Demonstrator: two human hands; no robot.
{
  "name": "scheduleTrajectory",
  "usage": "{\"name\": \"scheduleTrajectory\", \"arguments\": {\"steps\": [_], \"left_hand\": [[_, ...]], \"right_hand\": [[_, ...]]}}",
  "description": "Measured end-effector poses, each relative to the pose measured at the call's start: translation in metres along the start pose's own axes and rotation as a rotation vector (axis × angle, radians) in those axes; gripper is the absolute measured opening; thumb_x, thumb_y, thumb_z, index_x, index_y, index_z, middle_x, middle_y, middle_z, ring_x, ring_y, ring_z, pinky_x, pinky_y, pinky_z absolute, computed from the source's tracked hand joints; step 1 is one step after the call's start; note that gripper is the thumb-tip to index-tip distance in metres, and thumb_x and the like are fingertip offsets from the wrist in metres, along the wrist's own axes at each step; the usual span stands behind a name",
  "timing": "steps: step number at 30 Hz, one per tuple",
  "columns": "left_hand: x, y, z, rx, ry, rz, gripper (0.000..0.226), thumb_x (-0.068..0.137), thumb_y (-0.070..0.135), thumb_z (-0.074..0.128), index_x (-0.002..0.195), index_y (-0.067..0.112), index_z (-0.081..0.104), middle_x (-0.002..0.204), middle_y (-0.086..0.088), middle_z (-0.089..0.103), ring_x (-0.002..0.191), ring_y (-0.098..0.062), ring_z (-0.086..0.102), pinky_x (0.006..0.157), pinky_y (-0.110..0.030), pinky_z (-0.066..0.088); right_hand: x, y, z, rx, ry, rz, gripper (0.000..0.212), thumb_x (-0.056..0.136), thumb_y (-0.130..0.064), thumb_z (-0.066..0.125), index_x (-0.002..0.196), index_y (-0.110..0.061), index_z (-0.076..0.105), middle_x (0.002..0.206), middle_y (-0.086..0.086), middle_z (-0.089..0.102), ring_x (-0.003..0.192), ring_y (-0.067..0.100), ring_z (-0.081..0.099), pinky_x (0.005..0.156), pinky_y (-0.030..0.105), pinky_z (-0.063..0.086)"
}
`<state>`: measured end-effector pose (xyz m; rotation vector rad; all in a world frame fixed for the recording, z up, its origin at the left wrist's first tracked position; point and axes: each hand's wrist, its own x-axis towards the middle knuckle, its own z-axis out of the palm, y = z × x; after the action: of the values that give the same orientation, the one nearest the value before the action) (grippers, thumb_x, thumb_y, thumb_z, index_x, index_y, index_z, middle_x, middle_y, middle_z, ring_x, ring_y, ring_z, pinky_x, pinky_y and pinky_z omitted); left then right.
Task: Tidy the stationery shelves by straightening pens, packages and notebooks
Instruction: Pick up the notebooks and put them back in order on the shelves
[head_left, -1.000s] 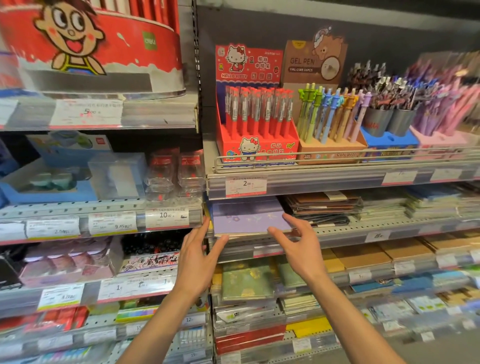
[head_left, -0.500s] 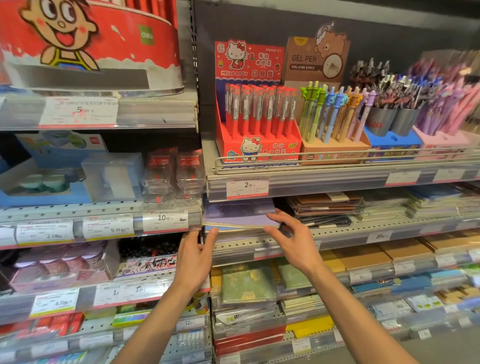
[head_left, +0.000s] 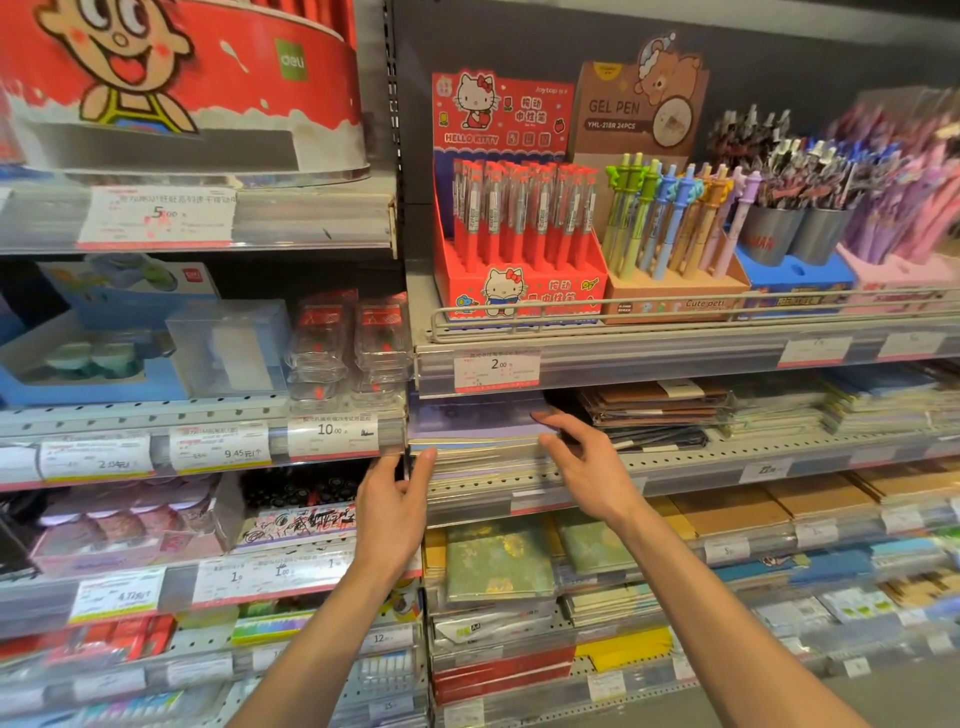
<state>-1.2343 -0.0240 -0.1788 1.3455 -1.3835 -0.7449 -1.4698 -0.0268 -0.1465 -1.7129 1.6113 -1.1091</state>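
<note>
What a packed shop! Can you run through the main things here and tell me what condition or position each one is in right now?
Left hand: open, fingertips against the stack's left front corner.
Right hand: open, fingers spread at the stack's right edge.
Purple notebook stack: lying flat, on its shelf.
Red pen box: upright, full of pens.
Brown pen box: upright, pens leaning right.
Dark notebook pile: flat, unevenly stacked.

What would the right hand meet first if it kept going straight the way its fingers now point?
Most likely the purple notebook stack: the right hand points up and left at its right front corner, fingers spread at its edge. Whether they already touch is unclear.
</note>
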Motion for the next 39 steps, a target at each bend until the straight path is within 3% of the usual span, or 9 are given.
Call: {"name": "scheduleTrajectory", "arguments": {"steps": [4,9,18,21,23,28,32,36,39], "left_hand": [[-0.005,-0.004,0.008,0.030,0.058,0.009,0.043,0.096,0.051,0.049,0.123,0.020,0.062,0.105,-0.007,0.062,0.072,-0.007,0.058,0.070,-0.024,0.043],[-0.002,-0.003,0.009,0.050,0.068,0.041,0.060,0.092,0.062,0.044,0.134,0.021,0.057,0.099,-0.009,0.063,0.089,-0.021,0.061,0.078,-0.037,0.051],[-0.015,-0.003,0.004,0.081,-0.017,0.054,0.055,0.098,0.052,0.043,0.150,0.038,0.032,0.134,0.001,0.053,0.105,-0.025,0.061,0.084,-0.036,0.054],[-0.032,-0.007,0.000,0.041,-0.012,0.057,0.050,0.099,0.042,0.049,0.148,0.035,0.037,0.148,0.011,0.039,0.118,0.002,0.051,0.097,-0.027,0.048],[-0.042,-0.013,-0.002,-0.017,0.010,0.039,0.045,0.099,0.036,0.052,0.143,0.038,0.042,0.141,0.018,0.041,0.117,0.011,0.046,0.096,-0.023,0.046],[-0.066,-0.044,0.002,-0.155,0.077,0.001,0.034,0.098,0.019,0.057,0.128,0.035,0.053,0.117,0.003,0.055,0.094,-0.015,0.063,0.069,-0.026,0.054],[-0.079,-0.062,0.009,-0.100,0.044,-0.102,0.030,0.096,0.023,0.055,0.125,0.031,0.054,0.109,0.012,0.063,0.092,-0.002,0.062,0.073,-0.015,0.048],[-0.091,-0.081,0.018,-0.068,-0.066,-0.126,0.030,0.096,0.023,0.054,0.101,0.053,0.051,0.095,0.013,0.062,0.089,-0.007,0.060,0.081,-0.038,0.051],[-0.091,-0.089,0.024,-0.014,-0.014,-0.121,0.018,0.098,0.018,0.055,0.112,0.028,0.060,0.100,0.002,0.063,0.081,0.001,0.058,0.074,-0.023,0.047]], "right_hand": [[-0.007,0.004,0.005,0.113,-0.012,0.041,0.039,0.098,-0.027,0.061,0.137,-0.026,0.056,0.135,-0.013,0.051,0.115,0.003,0.058,0.093,0.008,0.040],[-0.006,0.003,0.008,0.107,0.081,0.046,0.038,0.097,-0.031,0.063,0.134,-0.026,0.060,0.110,-0.009,0.059,0.106,0.012,0.065,0.088,0.017,0.049],[-0.017,0.009,0.020,0.092,0.083,-0.005,0.054,0.097,-0.041,0.059,0.148,-0.030,0.043,0.151,-0.006,0.046,0.138,0.008,0.044,0.116,0.037,0.039],[-0.034,0.009,0.023,0.108,0.108,-0.005,0.063,0.096,-0.043,0.059,0.152,-0.033,0.034,0.154,-0.014,0.038,0.137,0.002,0.042,0.114,0.030,0.039],[-0.047,0.009,0.024,0.109,0.142,-0.008,0.064,0.096,-0.041,0.060,0.153,-0.033,0.032,0.151,-0.019,0.040,0.134,-0.004,0.043,0.108,0.019,0.039],[-0.079,0.026,0.031,0.063,0.249,0.049,0.060,0.096,-0.046,0.058,0.151,-0.036,0.034,0.150,-0.017,0.043,0.136,0.001,0.041,0.109,0.026,0.036],[-0.108,0.057,0.048,0.108,0.339,0.236,0.053,0.097,-0.041,0.058,0.146,-0.028,0.042,0.135,-0.006,0.055,0.119,0.008,0.055,0.093,0.020,0.046],[-0.132,0.093,0.059,0.125,0.382,0.483,0.045,0.098,-0.037,0.059,0.138,-0.020,0.048,0.111,-0.006,0.062,0.110,0.018,0.060,0.090,0.030,0.047],[-0.137,0.111,0.058,0.139,0.400,0.599,0.041,0.098,-0.037,0.057,0.134,-0.019,0.051,0.105,0.002,0.064,0.101,0.022,0.065,0.088,0.036,0.052]]}}
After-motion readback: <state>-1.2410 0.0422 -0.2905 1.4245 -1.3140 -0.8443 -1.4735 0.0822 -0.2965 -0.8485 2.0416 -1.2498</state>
